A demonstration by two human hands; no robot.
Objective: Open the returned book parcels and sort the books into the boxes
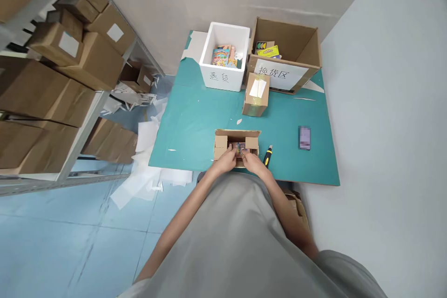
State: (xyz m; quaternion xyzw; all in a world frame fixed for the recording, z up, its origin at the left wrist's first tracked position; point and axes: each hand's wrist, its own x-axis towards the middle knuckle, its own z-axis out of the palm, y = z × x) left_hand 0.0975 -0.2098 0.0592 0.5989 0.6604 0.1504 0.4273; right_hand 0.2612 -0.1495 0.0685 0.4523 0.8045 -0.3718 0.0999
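Observation:
An opened small cardboard box (220,142) sits at the table's front edge, its flaps raised. Inside it lies a colourful item (240,146), too small to make out well. My left hand (226,160) reaches in from the left, its fingers closed on the item's left end. From the right, my right hand (253,162) has its fingers on the item's other end. A black and yellow utility knife (267,156) lies just right of the box. Behind stands a taped carton (256,95) with a white label.
On the green table (195,116), a white foam box (223,82) and a large cardboard box (307,67) with small packages stand at the back. A phone (305,138) lies at right. Shelves of cartons (94,65) stand left; papers (139,177) litter the floor.

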